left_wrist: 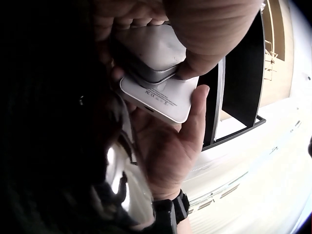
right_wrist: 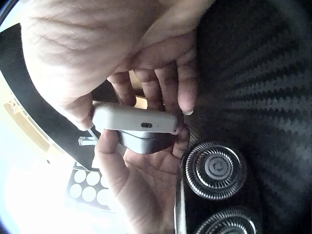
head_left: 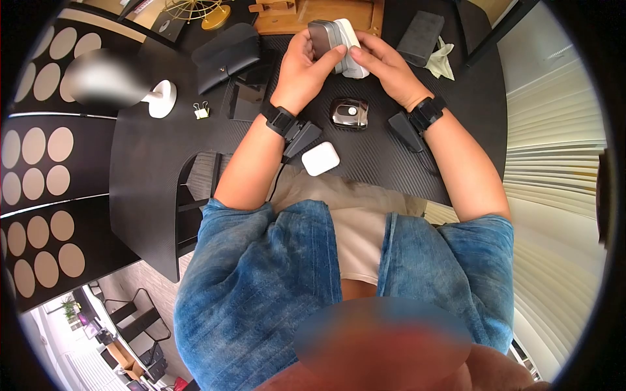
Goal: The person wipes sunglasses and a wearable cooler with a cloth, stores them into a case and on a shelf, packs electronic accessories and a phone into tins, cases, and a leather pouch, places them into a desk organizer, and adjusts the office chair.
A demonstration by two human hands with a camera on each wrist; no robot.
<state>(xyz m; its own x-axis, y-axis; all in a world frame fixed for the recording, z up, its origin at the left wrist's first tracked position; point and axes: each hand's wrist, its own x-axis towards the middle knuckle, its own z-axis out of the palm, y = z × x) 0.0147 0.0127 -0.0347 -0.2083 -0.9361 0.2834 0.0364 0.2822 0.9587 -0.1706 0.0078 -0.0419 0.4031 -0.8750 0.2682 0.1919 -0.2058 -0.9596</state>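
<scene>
Worktop (head_left: pixel 150 163): open lane left, between lamp (head_left: pixel 160 98) and clip (head_left: pixel 201 111). Centre blocked: shaver (head_left: pixel 349 113), white case (head_left: pixel 320 158). Far edge crowded: black pouch (head_left: pixel 228 55), wooden tray (head_left: pixel 313 16), grey case (head_left: pixel 420 38).

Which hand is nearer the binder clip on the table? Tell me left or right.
Left. The left hand is up over the table gripping the case, on the same side as the binder clip. The right hand holds the case from the far side, farther off.

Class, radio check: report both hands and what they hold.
Left hand and right hand both grip stacked grey and white cases, above the desk. Shaver below. Nothing blocking.
</scene>
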